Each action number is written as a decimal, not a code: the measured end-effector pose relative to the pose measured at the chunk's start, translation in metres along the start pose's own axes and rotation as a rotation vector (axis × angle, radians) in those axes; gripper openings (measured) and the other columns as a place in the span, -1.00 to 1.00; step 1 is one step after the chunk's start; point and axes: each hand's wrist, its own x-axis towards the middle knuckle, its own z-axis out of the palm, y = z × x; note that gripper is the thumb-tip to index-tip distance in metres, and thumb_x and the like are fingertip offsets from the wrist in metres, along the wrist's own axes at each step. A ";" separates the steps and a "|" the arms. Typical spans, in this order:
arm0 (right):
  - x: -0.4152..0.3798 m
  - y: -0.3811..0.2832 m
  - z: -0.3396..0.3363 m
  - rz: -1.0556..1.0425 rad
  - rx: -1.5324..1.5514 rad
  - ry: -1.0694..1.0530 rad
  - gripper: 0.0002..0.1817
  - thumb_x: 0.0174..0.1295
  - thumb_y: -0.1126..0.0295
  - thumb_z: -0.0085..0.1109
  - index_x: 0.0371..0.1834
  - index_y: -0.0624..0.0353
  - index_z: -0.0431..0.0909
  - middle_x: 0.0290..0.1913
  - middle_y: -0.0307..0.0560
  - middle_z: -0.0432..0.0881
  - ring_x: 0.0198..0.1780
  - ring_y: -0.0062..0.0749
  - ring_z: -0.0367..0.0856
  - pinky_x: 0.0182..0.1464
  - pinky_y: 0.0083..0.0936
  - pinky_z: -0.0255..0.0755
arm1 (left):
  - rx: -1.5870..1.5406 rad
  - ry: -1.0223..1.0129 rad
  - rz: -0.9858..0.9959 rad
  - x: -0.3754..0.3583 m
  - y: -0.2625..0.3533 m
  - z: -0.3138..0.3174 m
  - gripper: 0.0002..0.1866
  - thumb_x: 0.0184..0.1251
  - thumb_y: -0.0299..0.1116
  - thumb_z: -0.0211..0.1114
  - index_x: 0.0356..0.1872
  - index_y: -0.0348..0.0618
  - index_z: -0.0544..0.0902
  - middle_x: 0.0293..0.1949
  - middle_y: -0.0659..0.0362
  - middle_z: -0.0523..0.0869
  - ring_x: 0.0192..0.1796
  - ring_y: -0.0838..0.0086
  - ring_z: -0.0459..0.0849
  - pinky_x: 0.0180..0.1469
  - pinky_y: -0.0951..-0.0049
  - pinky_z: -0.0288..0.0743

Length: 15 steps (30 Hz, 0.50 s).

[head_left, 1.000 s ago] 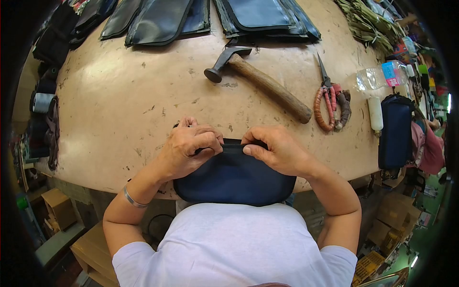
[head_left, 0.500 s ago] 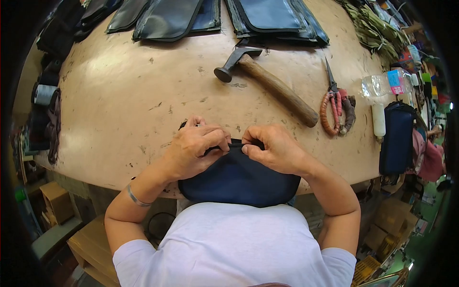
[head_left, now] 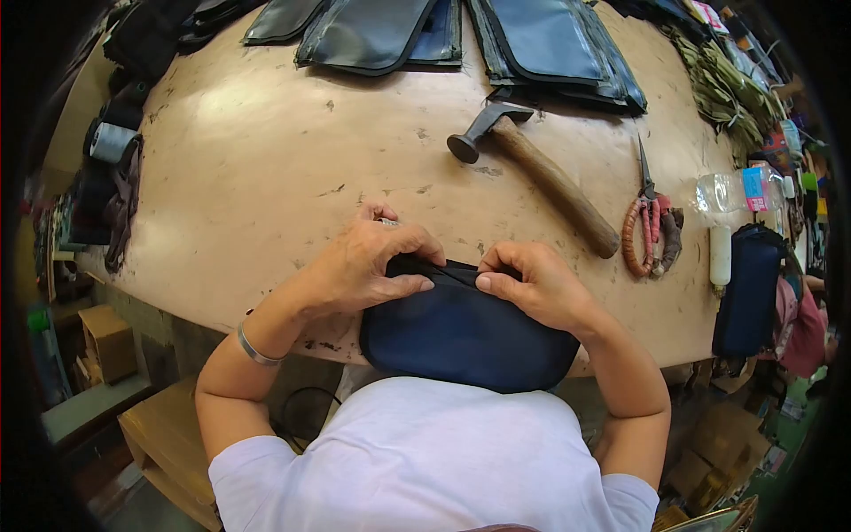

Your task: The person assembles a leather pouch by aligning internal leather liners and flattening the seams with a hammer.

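A dark blue pouch (head_left: 470,341) with black edging lies at the table's front edge, against the white shirt. Its black upper edge is gripped by my left hand (head_left: 377,262), with thumb and forefinger on either side of the fabric. Something small and shiny shows by that hand's curled fingers; I cannot make out what it is. A short way to the right, my right hand (head_left: 536,285) pinches the same edge between thumb and forefinger. Between the two hands the edging is folded.
Beyond my hands lie a wooden-handled hammer (head_left: 554,182) and scissors with wrapped handles (head_left: 651,222). Stacks of dark panels (head_left: 368,35) sit at the back. On the right are a clear bottle (head_left: 722,192), a white bottle (head_left: 721,257) and another dark blue pouch (head_left: 749,288). Thread spools (head_left: 113,142) stand left.
The view has shifted, so the table things appear farther right and slightly lower. My hands are wider apart along the pouch's edge, and the left thumb and forefinger have spread somewhat.
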 end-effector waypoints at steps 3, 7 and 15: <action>0.000 -0.003 0.000 -0.008 -0.025 0.007 -0.84 0.09 0.38 0.16 -0.40 0.28 0.52 -0.60 -0.04 0.50 -0.54 -0.40 0.43 -0.44 -0.46 0.29 | -0.036 0.005 -0.005 -0.001 -0.003 0.003 -0.80 -0.12 -0.45 0.41 -0.44 -0.01 0.57 -0.36 0.32 0.64 -0.30 0.41 0.55 0.01 0.42 0.20; -0.001 0.000 0.001 -0.043 -0.050 0.032 -0.84 0.08 0.38 0.16 -0.41 0.28 0.52 -0.60 -0.04 0.50 -0.57 -0.39 0.43 -0.47 -0.46 0.29 | -0.032 0.059 0.122 -0.003 -0.012 0.011 -0.80 -0.11 -0.54 0.37 -0.53 -0.05 0.49 -0.38 0.28 0.64 -0.36 0.41 0.56 -0.09 0.43 0.23; -0.001 0.002 0.003 -0.085 -0.068 0.074 -0.85 0.06 0.37 0.18 -0.43 0.24 0.51 -0.57 -0.04 0.54 -0.57 -0.37 0.45 -0.48 -0.47 0.30 | -0.021 0.187 0.208 -0.007 -0.015 0.022 -0.74 -0.19 -0.62 0.37 -0.55 -0.08 0.45 -0.39 0.22 0.62 -0.35 0.40 0.57 -0.17 0.40 0.26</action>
